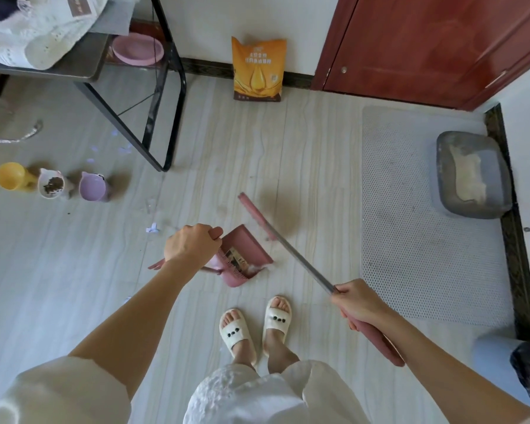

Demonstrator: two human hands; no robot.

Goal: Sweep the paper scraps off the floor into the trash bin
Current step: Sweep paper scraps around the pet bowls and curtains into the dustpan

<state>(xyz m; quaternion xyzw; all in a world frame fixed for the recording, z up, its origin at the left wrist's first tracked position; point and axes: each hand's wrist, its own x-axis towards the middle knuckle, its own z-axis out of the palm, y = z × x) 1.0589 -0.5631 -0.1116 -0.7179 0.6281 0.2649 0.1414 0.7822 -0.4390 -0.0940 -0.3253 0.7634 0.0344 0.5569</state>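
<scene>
Nearest, two feet in white slippers [254,324] stand on the pale wood-look floor [303,148]. At lower right edge sits a grey trash bin w/ black bag [523,367], only partly in view. Right hand [360,304] has its grip closed around the pink broom w/ grey metal shaft [297,260], fingers curled where the shaft meets the pink handle; broom head is lifted towards the far side, blurred. Left hand [192,244] has its grip closed on the handle of the pink plastic dustpan [247,255], which stands on the floor just in front of the feet. Inside the pan lie a printed card piece and white fluff.

Small white & lilac paper scraps [152,228] lie on the floor left of the pan, more near the black-framed bench [83,61]. Farther left stand three cups: yellow, white, lilac. At right, a grey litter tray [471,174] on a perforated mat. By the wall, an orange bag [257,68] and a red-brown door [426,41].
</scene>
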